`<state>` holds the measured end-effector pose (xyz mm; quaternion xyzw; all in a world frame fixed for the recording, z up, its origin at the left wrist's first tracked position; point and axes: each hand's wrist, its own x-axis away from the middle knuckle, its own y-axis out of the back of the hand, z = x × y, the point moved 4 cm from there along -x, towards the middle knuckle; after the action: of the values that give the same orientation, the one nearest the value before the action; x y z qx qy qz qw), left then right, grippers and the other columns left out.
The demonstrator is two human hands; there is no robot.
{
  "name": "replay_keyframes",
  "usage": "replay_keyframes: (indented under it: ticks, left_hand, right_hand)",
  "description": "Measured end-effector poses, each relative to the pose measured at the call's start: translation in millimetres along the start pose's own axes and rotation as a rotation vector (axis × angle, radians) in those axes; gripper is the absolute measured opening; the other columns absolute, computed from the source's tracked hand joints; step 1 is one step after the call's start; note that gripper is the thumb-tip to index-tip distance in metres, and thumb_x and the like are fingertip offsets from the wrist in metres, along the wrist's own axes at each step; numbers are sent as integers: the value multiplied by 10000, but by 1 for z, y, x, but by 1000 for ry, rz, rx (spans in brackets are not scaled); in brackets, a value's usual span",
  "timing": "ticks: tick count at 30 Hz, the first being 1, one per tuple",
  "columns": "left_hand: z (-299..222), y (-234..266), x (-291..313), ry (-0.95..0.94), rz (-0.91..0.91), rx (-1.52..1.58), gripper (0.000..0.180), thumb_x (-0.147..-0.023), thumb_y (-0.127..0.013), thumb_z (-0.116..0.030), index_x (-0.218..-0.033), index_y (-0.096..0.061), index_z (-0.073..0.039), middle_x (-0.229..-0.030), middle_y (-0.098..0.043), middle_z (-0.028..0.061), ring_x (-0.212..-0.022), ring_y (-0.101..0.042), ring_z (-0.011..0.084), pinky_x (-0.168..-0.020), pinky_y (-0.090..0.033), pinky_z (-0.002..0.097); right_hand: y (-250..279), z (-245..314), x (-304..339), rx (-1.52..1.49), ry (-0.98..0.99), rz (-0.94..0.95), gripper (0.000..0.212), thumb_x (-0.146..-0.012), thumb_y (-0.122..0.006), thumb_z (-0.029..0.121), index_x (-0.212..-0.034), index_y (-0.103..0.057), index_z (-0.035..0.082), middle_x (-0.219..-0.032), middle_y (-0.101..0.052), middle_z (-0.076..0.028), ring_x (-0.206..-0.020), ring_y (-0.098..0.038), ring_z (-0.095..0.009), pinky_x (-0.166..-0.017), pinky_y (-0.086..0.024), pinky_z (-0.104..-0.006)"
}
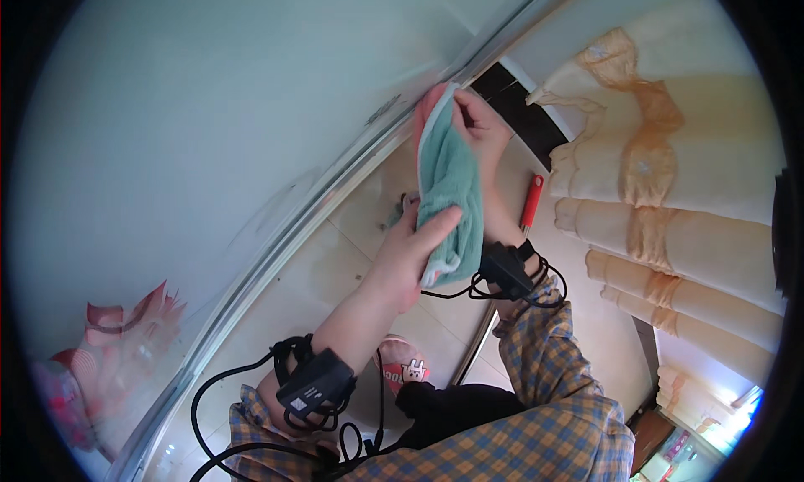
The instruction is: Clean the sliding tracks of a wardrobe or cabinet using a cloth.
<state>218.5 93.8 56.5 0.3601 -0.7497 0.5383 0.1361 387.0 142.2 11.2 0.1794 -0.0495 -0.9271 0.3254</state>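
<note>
Two plaid sleeves [544, 344], 6 o'clock. One green cloth [445, 164], pointing 12, long axis 12–6; left hand [414, 247], right hand [486, 134] clamped on it.

Cannot see most fingers of left hand [408, 252] behind green cloth [448, 172]; cannot identify dark object [780, 231] cut off at right or tiny near-right items [677, 453].

blocked left: glossy panel [226, 130] | blocked right: cream curtain [712, 130], red handle [533, 199] | passage: gap beneath hands [416, 249], depth uncertain
</note>
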Motion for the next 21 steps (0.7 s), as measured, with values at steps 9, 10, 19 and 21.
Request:
replay_keyframes:
  ticks: [9, 10, 19, 21]
  left_hand:
    - [-5, 5, 15, 1, 31, 14, 548, -858, -684, -315, -1243, -464, 7, -1061, -590, 53, -930, -590, 108, -800, -482, 260]
    - [-1, 9, 23, -1, 26, 17, 557, -860, -682, -316, -1255, -447, -1, -1063, -586, 52, -921, -591, 108, -795, -484, 261]
    - [17, 49, 105, 51, -93, -12, 438, -926, -579, -252, -1267, -449, -11, -1106, -580, 75, -980, -601, 149, -843, -502, 322]
    - [15, 47, 114, 62, -92, 8, 436, -929, -573, -251, -1269, -447, -9, -1115, -574, 74, -991, -595, 145, -849, -500, 320]
  right_hand:
    - [-15, 11, 12, 39, -40, -17, 155, -815, -646, 21, -962, -693, 23, -832, -681, -107, -716, -652, -133, -669, -508, -249]
    - [-16, 14, 19, 37, -43, -12, 155, -815, -646, 21, -962, -693, 23, -832, -681, -107, -716, -652, -133, -669, -508, -249]
    - [-50, 77, 95, 37, 170, 232, 147, -776, -657, -19, -919, -657, 16, -800, -648, -97, -656, -625, -150, -611, -516, -258]
    - [-55, 86, 102, 32, 191, 266, 167, -783, -652, -18, -947, -662, 16, -797, -647, -100, -654, -626, -149, -618, -513, -251]
